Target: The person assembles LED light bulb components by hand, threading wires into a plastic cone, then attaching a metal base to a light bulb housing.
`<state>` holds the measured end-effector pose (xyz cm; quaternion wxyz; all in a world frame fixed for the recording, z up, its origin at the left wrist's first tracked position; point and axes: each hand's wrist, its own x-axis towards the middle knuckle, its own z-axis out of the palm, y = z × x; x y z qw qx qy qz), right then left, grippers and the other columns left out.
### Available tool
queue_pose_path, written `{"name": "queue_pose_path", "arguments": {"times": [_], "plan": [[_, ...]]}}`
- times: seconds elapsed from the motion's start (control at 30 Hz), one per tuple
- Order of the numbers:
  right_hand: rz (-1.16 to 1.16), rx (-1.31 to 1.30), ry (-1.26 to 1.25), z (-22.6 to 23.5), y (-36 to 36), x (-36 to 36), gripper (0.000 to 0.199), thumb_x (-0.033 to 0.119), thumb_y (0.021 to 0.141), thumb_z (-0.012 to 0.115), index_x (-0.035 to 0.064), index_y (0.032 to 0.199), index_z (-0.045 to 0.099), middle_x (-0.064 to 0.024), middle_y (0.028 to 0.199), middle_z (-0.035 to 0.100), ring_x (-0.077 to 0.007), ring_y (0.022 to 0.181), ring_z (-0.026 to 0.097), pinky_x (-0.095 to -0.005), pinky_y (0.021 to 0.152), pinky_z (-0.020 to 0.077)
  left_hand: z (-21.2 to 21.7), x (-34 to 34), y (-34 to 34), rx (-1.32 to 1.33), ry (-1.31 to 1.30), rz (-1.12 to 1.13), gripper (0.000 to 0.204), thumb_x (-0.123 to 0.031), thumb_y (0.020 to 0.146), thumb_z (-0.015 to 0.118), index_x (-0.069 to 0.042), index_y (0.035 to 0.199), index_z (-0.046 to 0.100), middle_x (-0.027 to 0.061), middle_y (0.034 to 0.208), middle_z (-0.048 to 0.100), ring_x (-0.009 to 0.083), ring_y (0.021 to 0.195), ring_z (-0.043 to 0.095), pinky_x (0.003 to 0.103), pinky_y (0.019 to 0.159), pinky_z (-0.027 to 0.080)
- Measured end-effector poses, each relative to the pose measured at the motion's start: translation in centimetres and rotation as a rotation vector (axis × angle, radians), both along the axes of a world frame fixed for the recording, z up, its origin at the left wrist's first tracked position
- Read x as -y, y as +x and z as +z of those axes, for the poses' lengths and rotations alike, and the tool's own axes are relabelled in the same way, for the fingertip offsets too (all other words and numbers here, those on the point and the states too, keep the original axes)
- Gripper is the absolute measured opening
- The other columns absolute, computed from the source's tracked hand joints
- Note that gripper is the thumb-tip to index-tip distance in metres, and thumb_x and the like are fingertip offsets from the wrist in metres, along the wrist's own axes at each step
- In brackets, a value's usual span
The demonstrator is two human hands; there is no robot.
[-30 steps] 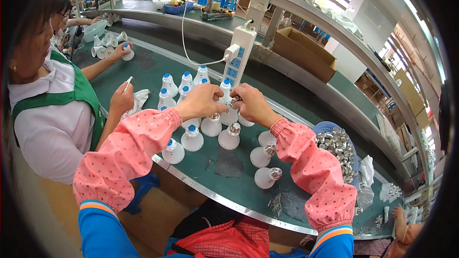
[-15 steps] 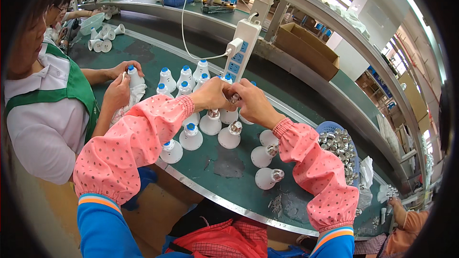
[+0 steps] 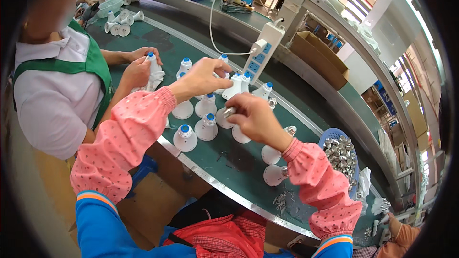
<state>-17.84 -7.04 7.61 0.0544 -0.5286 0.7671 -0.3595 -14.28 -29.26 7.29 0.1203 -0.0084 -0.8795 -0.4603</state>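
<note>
Several white LED bulb housings with blue tops stand on the green bench, among them a housing (image 3: 185, 138) near its front edge. My left hand (image 3: 204, 77) reaches over the group with its fingers apart, holding nothing, close to another white housing (image 3: 233, 87). Thumb and fingers of my right hand (image 3: 258, 118) are closed on a silver metal screw cap (image 3: 229, 111). Below that cap is a white housing (image 3: 224, 119), partly hidden; whether the cap sits on it, I cannot tell. Farther right, a housing with a silver cap (image 3: 275, 175) lies tilted beside my right sleeve.
A blue basket (image 3: 355, 174) full of silver caps stands at the right. The white power strip (image 3: 264, 50) rises behind the housings. At left a co-worker's hands (image 3: 143, 69) hold a housing and cloth. Loose thin pins (image 3: 281, 200) lie near the front edge.
My hands have separated: the left has opened and moved left over the blue-topped housings, while the right has come down nearer me with the silver cap. The whole view has shifted slightly.
</note>
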Motion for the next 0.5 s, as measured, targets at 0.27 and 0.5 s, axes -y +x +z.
{"name": "queue_pose_path", "arguments": {"times": [0.27,0.5], "plan": [[0.052,-0.061,0.09,-1.9,2.4,3.5,0.026,-0.002,0.078,0.075,-0.0015,0.103,0.067,-0.0176,0.099,0.065,-0.0354,0.088,0.068,-0.041,0.078,0.0541,-0.3,2.0,9.0,-0.018,0.289,0.07,0.033,-0.015,0.092,0.075,0.003,0.119,0.07,0.0066,0.103,0.072,0.0102,0.093,0.067,0.026,0.083,0.054],[0.17,-0.192,0.129,-1.8,1.8,4.3,0.024,-0.006,0.076,0.071,-0.0005,0.097,0.063,-0.0168,0.099,0.064,-0.0406,0.086,0.067,-0.0455,0.073,0.0541,0.3,1.9,11.8,-0.03,0.391,0.053,0.026,-0.011,0.095,0.072,0.002,0.117,0.07,0.0037,0.105,0.072,0.0084,0.096,0.066,0.024,0.086,0.053]]}}
